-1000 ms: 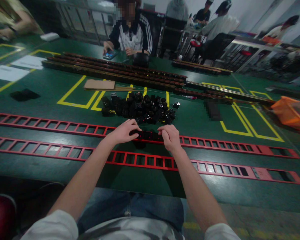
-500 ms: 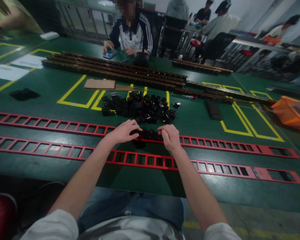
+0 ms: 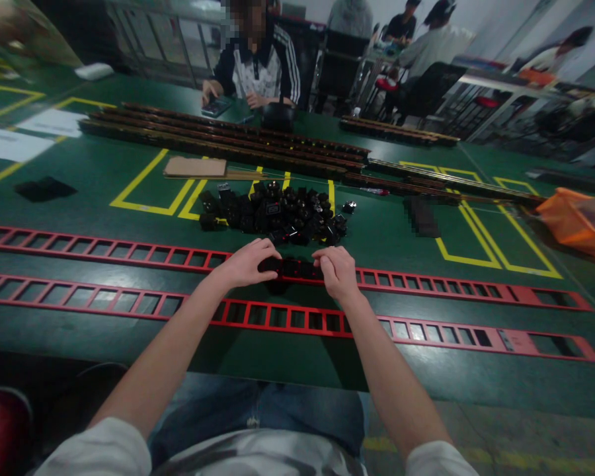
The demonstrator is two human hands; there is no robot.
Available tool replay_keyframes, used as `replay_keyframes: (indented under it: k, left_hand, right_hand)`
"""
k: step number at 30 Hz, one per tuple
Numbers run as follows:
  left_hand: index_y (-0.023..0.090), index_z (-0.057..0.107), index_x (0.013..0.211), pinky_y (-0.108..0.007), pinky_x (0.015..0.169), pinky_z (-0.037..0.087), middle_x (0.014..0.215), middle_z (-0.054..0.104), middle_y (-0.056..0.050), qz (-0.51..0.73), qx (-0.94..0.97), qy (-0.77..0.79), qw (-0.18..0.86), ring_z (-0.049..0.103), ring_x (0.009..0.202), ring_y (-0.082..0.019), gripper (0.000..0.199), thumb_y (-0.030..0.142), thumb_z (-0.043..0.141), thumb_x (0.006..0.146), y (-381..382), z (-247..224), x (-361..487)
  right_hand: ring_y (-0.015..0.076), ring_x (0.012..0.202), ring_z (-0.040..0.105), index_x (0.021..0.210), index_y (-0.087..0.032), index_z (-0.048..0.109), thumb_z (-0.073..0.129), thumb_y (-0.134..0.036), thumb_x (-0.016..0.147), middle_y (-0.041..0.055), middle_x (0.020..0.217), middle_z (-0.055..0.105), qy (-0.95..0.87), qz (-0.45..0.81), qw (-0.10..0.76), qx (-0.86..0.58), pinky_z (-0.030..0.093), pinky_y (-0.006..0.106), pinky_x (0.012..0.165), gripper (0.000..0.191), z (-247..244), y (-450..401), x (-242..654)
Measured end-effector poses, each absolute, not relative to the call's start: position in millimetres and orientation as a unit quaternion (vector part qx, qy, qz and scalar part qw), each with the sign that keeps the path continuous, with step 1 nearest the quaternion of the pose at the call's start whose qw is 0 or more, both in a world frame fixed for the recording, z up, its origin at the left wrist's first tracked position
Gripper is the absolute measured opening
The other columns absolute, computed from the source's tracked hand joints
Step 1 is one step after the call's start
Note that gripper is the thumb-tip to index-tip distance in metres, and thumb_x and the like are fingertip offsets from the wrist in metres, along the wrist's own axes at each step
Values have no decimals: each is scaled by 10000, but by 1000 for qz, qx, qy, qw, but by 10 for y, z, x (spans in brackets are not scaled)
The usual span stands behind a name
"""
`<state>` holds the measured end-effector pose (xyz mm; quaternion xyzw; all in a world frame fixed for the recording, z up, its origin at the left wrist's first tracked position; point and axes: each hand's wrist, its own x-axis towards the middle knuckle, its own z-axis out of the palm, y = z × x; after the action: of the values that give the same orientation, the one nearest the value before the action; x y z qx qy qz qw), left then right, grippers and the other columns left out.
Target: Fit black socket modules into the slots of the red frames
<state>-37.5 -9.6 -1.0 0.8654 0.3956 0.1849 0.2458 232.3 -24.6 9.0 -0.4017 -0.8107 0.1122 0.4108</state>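
Observation:
Two long red slotted frames lie side by side: the far red frame (image 3: 426,285) and the near red frame (image 3: 282,317). My left hand (image 3: 250,263) is at the middle of the far frame, thumb and fingers closed around a small black block (image 3: 270,265). Black pieces (image 3: 297,268) sit along that frame between my hands. At their right end is my right hand (image 3: 338,270), its fingers curled and pinched by the frame; whatever is in the pinch is too small to make out. Just beyond both hands lies a heap of small black blocks (image 3: 272,213), some with shiny metal parts.
Long dark rails (image 3: 228,140) cross the table behind the heap, with a piece of cardboard (image 3: 196,167) in front. An orange bin (image 3: 580,221) stands at the right. White papers (image 3: 14,145) lie at the left. A person (image 3: 260,66) sits opposite, hand on a phone.
The view has shifted very slightly. My left hand's fingers show a little more of the black block; my right hand stays in place.

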Motion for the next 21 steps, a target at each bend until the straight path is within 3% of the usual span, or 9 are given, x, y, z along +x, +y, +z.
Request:
replay_keyframes:
  k: [21]
  left_hand:
    - [240,698,1135,-388,940,482,1102,587,-53,181,845,422,274,574,1054,-219,331,405,699,848,-52,-73,-392]
  right_hand:
    - [188,713,614,878,-200,665,383,-268,997,27,734,699,-810,128,395,-413,423,375,749,314,76,-238,2300]
